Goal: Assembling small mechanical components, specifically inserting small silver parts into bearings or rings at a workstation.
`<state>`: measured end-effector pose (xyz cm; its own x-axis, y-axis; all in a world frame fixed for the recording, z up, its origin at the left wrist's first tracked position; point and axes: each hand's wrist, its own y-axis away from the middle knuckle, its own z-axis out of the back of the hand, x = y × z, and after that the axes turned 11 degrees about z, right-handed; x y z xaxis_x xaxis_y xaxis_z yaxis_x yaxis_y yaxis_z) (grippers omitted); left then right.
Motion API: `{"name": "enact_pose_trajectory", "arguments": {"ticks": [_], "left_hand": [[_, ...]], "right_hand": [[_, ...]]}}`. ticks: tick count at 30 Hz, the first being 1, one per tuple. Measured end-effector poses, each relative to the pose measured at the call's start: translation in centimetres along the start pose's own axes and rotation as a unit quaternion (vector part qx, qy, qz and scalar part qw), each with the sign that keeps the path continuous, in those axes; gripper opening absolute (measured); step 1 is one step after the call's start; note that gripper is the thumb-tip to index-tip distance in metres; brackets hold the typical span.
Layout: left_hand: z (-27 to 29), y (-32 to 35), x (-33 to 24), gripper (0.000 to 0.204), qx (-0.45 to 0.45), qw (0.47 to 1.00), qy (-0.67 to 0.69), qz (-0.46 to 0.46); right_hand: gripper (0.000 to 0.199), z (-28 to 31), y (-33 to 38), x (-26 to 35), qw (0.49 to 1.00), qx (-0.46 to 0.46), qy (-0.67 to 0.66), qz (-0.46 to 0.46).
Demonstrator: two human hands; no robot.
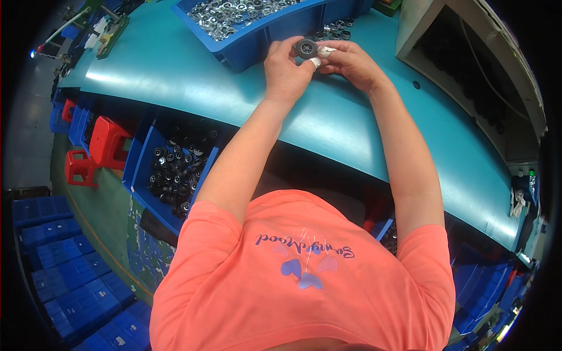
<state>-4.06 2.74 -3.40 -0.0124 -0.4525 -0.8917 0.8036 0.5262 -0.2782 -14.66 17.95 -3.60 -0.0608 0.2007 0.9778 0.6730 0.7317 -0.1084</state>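
Observation:
A small black wheel [306, 48] with a silver spoked hub is held up over the turquoise table, just in front of a blue bin. My left hand [287, 70] is closed round its left side, fingers behind and thumb below. From the right, the bent fingers of my right hand [354, 61] pinch at the wheel's right edge. White wrapping [326, 51] shows at the fingertips beside the wheel; whether it is tape or cloth I cannot tell. The blue bin [243, 55] holds many shiny silver wheel parts. Several dark and silver pieces [336, 28] lie on the table behind my right hand.
The turquoise table [193, 88] curves across the view. At right stands a pale open-fronted box [410, 35]. A blue crate [140, 169] of black wheels sits below the table edge at left, near red stools [108, 143] and stacked blue crates [82, 292].

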Motion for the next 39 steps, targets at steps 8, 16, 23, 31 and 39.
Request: {"name": "enact_pose_trajectory", "arguments": {"ticks": [8,16,23,31,39], "left_hand": [[-0.04,-0.11,0.4,0.045,0.0,1.0,0.004,-0.003],[0.06,-0.05,0.09,0.045,0.007,1.0,0.015,0.008],[-0.07,-0.08,0.13,0.046,0.01,1.0,0.02,0.006],[-0.48,-0.37,0.85,0.05,0.041,0.996,0.075,0.022],[-0.61,-0.33,0.91,0.051,0.043,0.995,0.093,0.01]], "right_hand": [[0.042,-0.12,0.04,0.08,1.0,0.009,0.007,0.001],[0.041,-0.03,0.07,0.16,1.0,0.01,0.005,-0.002],[0.041,0.21,0.09,0.04,1.0,0.013,-0.008,-0.003],[0.043,0.3,0.06,-0.03,1.0,0.015,-0.004,0.001],[0.043,0.22,0.15,0.03,1.0,0.01,0.006,0.003]]}}
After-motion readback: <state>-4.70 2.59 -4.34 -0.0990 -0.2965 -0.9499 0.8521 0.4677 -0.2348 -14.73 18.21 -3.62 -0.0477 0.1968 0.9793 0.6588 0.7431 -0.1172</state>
